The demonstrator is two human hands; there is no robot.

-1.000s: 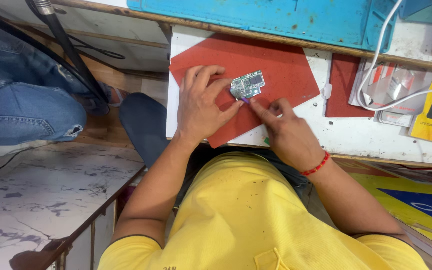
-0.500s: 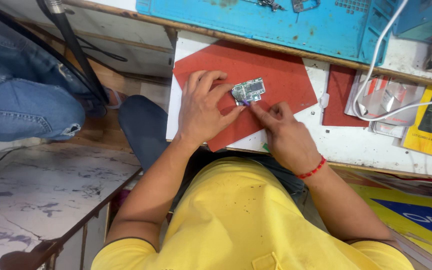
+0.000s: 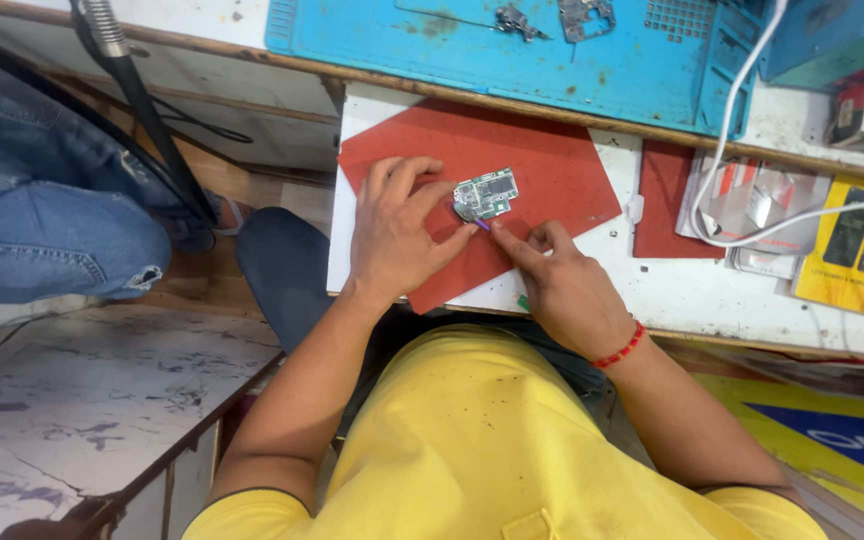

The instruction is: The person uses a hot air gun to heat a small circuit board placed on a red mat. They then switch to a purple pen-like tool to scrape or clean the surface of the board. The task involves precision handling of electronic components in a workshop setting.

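Currently I log one risk: the small purple tool [image 3: 479, 223] pinched in the right hand [image 3: 562, 285] may slip and gouge components. Item: green circuit board [image 3: 486, 192], small, irregular, on the red mat [image 3: 562, 175], steadied by left hand [image 3: 399, 235] fingertips at its left edge.

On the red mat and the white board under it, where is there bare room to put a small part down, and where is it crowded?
Free: the red mat right of the circuit board, up to its far edge, and the white board between the right hand and the yellow package. Crowded: around the circuit board, where the left hand and right hand meet, and the right end under the white cable.
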